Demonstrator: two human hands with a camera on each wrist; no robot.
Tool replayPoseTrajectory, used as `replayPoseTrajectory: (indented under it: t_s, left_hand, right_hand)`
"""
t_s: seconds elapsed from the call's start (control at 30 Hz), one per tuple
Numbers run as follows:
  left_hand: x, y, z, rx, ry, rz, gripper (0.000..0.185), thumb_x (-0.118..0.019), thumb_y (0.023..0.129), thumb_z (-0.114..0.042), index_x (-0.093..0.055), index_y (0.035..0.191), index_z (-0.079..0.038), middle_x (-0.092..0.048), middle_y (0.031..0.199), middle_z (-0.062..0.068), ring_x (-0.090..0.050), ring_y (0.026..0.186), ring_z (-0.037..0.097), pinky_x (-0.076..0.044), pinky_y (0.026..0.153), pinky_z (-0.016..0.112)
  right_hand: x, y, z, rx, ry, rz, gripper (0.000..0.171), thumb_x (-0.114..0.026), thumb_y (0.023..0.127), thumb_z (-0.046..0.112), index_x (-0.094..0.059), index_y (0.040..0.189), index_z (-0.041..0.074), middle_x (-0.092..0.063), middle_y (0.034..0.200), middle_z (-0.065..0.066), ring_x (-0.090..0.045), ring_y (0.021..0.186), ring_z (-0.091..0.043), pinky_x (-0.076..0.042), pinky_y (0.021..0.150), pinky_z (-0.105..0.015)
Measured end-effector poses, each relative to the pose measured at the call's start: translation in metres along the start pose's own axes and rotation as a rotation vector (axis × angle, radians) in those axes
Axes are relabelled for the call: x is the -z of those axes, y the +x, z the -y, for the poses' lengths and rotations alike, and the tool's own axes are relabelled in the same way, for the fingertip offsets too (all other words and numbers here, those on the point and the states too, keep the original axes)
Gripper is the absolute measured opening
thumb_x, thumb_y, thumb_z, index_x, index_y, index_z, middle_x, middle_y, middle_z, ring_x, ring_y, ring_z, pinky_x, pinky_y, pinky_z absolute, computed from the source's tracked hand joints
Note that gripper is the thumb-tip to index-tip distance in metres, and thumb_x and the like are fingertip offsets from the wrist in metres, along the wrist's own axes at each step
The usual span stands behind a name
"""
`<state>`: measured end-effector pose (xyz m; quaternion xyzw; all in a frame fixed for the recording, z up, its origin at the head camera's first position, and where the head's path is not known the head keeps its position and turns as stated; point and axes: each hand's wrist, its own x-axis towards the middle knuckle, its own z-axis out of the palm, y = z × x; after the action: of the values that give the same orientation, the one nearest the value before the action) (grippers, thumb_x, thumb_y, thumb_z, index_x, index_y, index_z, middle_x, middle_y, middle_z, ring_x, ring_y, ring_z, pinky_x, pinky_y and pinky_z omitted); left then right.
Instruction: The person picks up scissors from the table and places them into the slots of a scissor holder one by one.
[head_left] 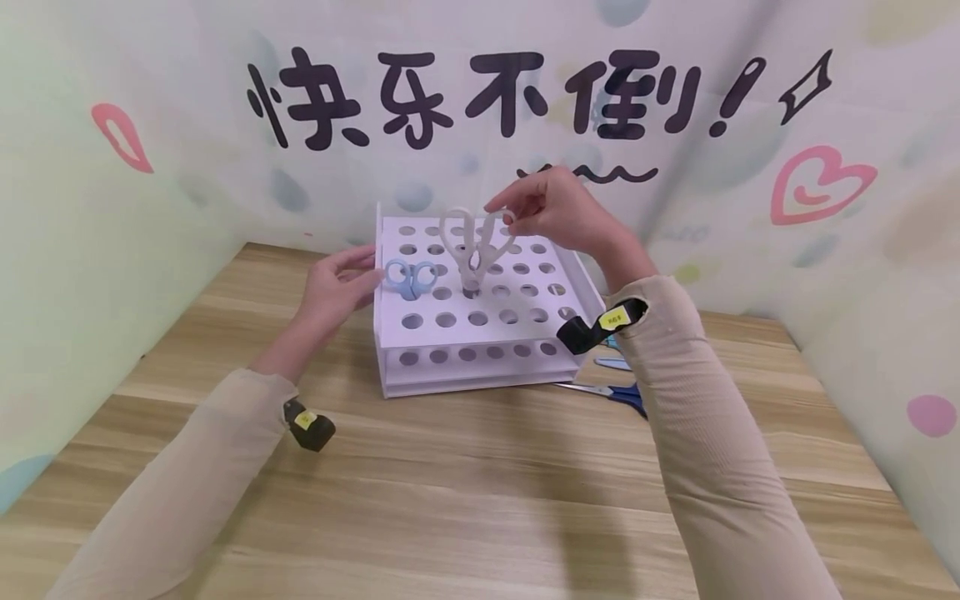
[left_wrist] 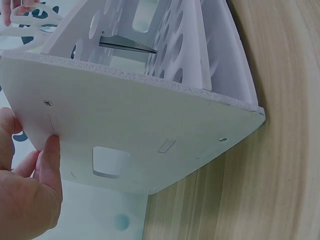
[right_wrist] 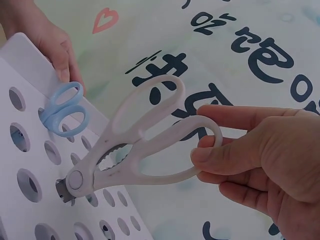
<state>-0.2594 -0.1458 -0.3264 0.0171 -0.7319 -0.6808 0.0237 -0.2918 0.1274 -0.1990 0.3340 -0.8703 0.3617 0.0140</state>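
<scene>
My right hand (head_left: 566,208) pinches one loop of large white scissors (right_wrist: 135,140) between thumb and fingers. These scissors stand upright with their handles spread, their blades down in a hole of a white two-tier rack (head_left: 446,318). In the left wrist view a grey blade (left_wrist: 127,45) shows between the tiers. My left hand (head_left: 339,287) rests against the rack's left side panel (left_wrist: 115,115), fingertips on its outer face. Small light blue scissors (right_wrist: 65,112) sit handles up in another hole, near that panel and my left hand.
To the right of the rack, dark blue-handled scissors (head_left: 626,394) lie on the wooden table (head_left: 450,483). A light blue piece (head_left: 613,363) lies just behind them, partly hidden by my right forearm. A printed cloth wall (head_left: 450,108) stands close behind the rack.
</scene>
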Motion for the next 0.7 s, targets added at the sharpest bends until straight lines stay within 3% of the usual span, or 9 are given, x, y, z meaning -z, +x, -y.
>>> replayPoseTrajectory:
  t_s: [0.7]
  left_hand:
    - [-0.001,-0.002,-0.001,0.005,0.007,-0.001,0.048,-0.061,0.088,-0.011,-0.047,0.134,-0.010,-0.047,0.126,0.010,-0.052,0.108,0.023,-0.054,0.080,0.024]
  right_hand:
    - [-0.006,0.000,-0.018,-0.043,-0.016,-0.062,0.029,-0.066,0.075,-0.011,-0.071,0.100,0.003,-0.066,0.080,-0.009,-0.056,0.067,-0.018,-0.050,0.056,-0.019]
